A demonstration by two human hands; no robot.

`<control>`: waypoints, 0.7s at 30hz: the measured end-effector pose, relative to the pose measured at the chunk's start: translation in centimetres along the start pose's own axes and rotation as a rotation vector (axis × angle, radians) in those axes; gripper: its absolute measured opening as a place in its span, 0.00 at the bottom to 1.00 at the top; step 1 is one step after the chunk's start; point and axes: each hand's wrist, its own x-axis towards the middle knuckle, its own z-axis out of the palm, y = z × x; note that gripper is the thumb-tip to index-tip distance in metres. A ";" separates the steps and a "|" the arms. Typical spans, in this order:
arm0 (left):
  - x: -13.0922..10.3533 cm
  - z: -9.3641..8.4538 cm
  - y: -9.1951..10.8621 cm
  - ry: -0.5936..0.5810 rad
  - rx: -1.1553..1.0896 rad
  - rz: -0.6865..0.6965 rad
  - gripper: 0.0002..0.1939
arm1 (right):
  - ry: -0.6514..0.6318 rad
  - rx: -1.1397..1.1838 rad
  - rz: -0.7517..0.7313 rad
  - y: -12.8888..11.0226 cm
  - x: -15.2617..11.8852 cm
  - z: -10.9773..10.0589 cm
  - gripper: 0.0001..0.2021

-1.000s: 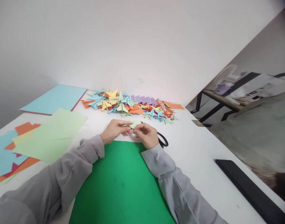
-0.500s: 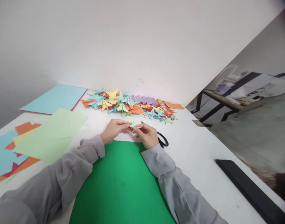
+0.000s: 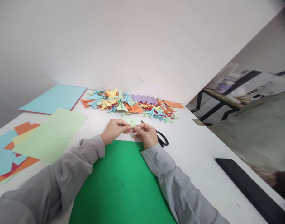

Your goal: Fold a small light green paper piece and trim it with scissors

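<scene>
Between my two hands is a small light green folded paper plane (image 3: 132, 122), pinched at both sides. My left hand (image 3: 114, 130) grips its left side with thumb and fingers. On the right side, my right hand (image 3: 147, 134) is closed on it the same way. Black-handled scissors (image 3: 165, 139) lie on the table just right of my right hand, which partly hides them. Below my hands a green sheet (image 3: 121, 183) covers the near part of the table. Behind them lies a heap of small folded paper planes (image 3: 121, 106) in many colours.
Loose coloured sheets, a pale green one (image 3: 49, 133) on top, lie at left. A light blue stack (image 3: 53, 99) is by the wall. Purple folded paper (image 3: 144, 99) and orange paper (image 3: 174, 104) are at the back. A black bar (image 3: 249, 189) lies along the right edge.
The light green paper plane has turned slightly between my fingers, and its flaps now show spread more openly. My hands stay in nearly the same place.
</scene>
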 end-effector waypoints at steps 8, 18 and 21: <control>0.0 0.2 -0.1 -0.014 -0.075 -0.038 0.09 | 0.005 0.060 0.031 0.2 0.2 0.0 0.11; 0.1 0.2 0.0 -0.023 -0.130 -0.070 0.12 | 0.035 0.060 0.039 0.2 0.1 0.2 0.11; 0.2 0.3 0.1 -0.024 -0.132 -0.074 0.11 | 0.039 0.065 0.044 0.2 0.2 0.2 0.11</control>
